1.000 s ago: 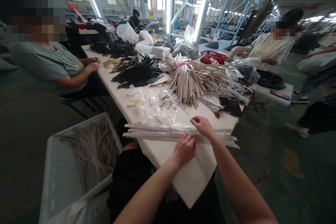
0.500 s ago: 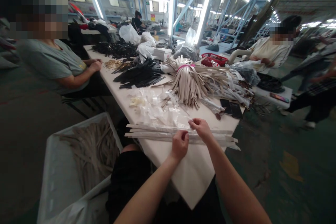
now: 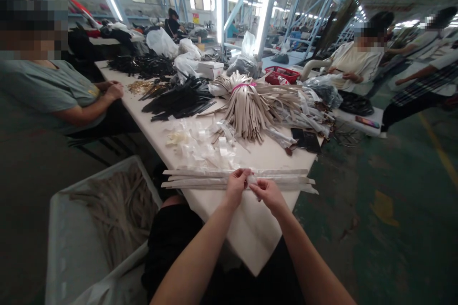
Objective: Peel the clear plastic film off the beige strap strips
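Observation:
My left hand (image 3: 236, 187) and my right hand (image 3: 269, 194) meet over the near end of the table. Both are closed, with fingertips pinching a small whitish piece of plastic film (image 3: 252, 180) between them. Several long pale strips (image 3: 196, 182) lie side by side across the table under and just beyond my hands. Past them is a loose heap of clear plastic film pieces (image 3: 200, 145). Farther back spreads a bundle of beige strips (image 3: 243, 109) tied with a pink band.
Black strips (image 3: 182, 97) and a red basket (image 3: 282, 75) are farther along the white table (image 3: 246, 228). A dark phone (image 3: 306, 140) lies near its right edge. At my left stands a white bin (image 3: 59, 228) of beige strips. A co-worker (image 3: 78, 100) sits at the left side.
My right hand has come down and toward me from the film heap. My left hand has moved slightly up to meet it, and a film piece now shows between them. The view has shifted right.

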Tool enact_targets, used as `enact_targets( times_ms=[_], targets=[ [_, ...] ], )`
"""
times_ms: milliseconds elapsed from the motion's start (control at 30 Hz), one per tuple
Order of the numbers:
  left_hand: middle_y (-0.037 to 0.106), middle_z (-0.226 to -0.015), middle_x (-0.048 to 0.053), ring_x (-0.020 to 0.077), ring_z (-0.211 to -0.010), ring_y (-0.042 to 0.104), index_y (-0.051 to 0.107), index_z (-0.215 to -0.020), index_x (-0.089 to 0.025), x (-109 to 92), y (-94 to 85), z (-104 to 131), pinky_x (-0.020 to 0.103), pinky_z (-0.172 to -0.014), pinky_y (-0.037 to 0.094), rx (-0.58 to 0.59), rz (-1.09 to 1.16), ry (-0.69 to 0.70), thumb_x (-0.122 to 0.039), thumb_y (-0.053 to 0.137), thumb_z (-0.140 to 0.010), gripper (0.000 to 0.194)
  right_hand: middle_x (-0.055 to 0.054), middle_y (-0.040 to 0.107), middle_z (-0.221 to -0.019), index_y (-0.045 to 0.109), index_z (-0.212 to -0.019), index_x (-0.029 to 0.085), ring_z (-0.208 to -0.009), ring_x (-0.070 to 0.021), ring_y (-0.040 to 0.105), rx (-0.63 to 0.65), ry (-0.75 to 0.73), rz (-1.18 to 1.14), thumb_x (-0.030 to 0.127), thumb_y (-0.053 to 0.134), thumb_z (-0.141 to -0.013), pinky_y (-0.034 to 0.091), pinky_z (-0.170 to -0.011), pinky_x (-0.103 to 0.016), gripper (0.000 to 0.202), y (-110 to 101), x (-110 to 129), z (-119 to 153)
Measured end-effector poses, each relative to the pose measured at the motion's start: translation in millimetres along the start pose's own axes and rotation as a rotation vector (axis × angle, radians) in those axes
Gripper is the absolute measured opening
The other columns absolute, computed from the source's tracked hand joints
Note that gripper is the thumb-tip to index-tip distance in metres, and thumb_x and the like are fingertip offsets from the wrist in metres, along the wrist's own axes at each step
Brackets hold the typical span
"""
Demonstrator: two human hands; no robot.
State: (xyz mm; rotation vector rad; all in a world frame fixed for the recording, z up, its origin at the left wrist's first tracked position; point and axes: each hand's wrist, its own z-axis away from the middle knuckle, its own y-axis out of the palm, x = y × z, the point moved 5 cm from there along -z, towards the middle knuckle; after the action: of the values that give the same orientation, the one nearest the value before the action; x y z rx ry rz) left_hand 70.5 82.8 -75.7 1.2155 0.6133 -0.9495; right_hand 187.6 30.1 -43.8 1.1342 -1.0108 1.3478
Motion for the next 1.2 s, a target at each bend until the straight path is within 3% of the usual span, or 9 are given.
enact_targets(
  times_ms=[133, 333, 533, 633, 733, 900, 1067, 1200],
  targets=[
    [0.073, -0.078, 0.007, 0.0054, -0.043, 0.045, 0.067, -0.083, -0.014, -20.7, -18.7, -19.4, 0.02, -0.042, 0.031, -0.148, -0.032, 0.101, -0.048, 0.083, -0.063, 0.043, 0.004, 0.05, -0.054, 0.061, -0.07, 0.017, -0.047, -0.0093, 0.041, 0.016, 0.015, 0.036, 0.05, 0.073, -0.077, 0.031, -0.045, -0.023, 0.036, -4.7, 1.1, 11.3],
    [0.073, -0.075, 0.008, 0.0041, -0.039, 0.039, 0.062, -0.084, -0.014, -66.3, -49.4, -56.6, 0.02, -0.038, 0.026, -0.241, -0.081, 0.196, -0.042, 0.081, -0.066, 0.038, 0.003, 0.052, -0.057, 0.065, -0.075, 0.016, -0.051, -0.0097, 0.042, 0.088, 0.001, 0.112, 0.049, 0.068, -0.082, 0.031, -0.05, -0.023, 0.035, -16.9, 6.0, 16.8],
    [0.071, -0.073, 0.005, 0.0029, -0.037, 0.036, 0.058, -0.089, -0.015, -116.6, -66.3, -84.3, 0.02, -0.038, 0.024, -0.302, -0.051, 0.257, -0.028, 0.078, -0.065, 0.034, -0.001, 0.06, -0.062, 0.068, -0.078, 0.015, -0.057, -0.0129, 0.051, 0.222, 0.017, 0.186, 0.048, 0.069, -0.081, 0.039, -0.057, -0.026, 0.034, -23.7, 7.2, 19.0],
    [0.069, -0.075, 0.002, 0.0028, -0.038, 0.036, 0.055, -0.098, -0.018, -134.5, -70.0, -91.9, 0.019, -0.04, 0.024, -0.249, 0.012, 0.199, -0.018, 0.074, -0.064, 0.039, -0.001, 0.059, -0.064, 0.07, -0.082, 0.015, -0.059, -0.0131, 0.051, 0.271, 0.024, 0.191, 0.047, 0.07, -0.081, 0.039, -0.057, -0.025, 0.032, -30.1, 4.7, 21.6],
    [0.064, -0.071, -0.002, 0.0032, -0.039, 0.036, 0.052, -0.093, -0.02, -142.8, -72.6, -95.4, 0.018, -0.04, 0.024, -0.197, 0.054, 0.129, -0.014, 0.069, -0.063, 0.035, 0.0, 0.057, -0.064, 0.071, -0.085, 0.015, -0.058, -0.0123, 0.048, 0.282, 0.037, 0.199, 0.047, 0.07, -0.08, 0.037, -0.056, -0.025, 0.033, -37.4, 1.1, 22.7],
    [0.044, -0.056, -0.008, 0.0037, -0.038, 0.033, 0.048, -0.077, -0.02, -141.4, -81.1, -97.4, 0.019, -0.041, 0.027, -0.229, 0.014, 0.098, -0.015, 0.067, -0.061, 0.026, 0.001, 0.052, -0.059, 0.07, -0.08, 0.015, -0.055, -0.0118, 0.043, 0.267, 0.054, 0.203, 0.05, 0.069, -0.08, 0.033, -0.055, -0.025, 0.035, -46.7, -2.5, 22.7],
    [0.042, -0.053, -0.009, 0.0048, -0.039, 0.034, 0.05, -0.075, -0.019, -144.5, -96.0, -101.4, 0.019, -0.041, 0.029, -0.372, -0.078, 0.154, -0.019, 0.067, -0.064, 0.02, 0.001, 0.054, -0.056, 0.07, -0.076, 0.016, -0.055, -0.013, 0.043, 0.159, 0.029, 0.191, 0.052, 0.063, -0.085, 0.033, -0.057, -0.026, 0.038, -62.0, -0.7, 23.0],
    [0.051, -0.058, -0.007, 0.006, -0.041, 0.04, 0.054, -0.079, -0.018, -156.8, -113.8, -105.9, 0.019, -0.043, 0.033, -0.517, -0.145, 0.229, -0.021, 0.064, -0.068, 0.015, 0.0, 0.056, -0.059, 0.073, -0.081, 0.016, -0.058, -0.0152, 0.048, 0.125, 0.008, 0.2, 0.05, 0.068, -0.08, 0.038, -0.06, -0.027, 0.035, -74.9, -2.9, 22.0]
  ],
)
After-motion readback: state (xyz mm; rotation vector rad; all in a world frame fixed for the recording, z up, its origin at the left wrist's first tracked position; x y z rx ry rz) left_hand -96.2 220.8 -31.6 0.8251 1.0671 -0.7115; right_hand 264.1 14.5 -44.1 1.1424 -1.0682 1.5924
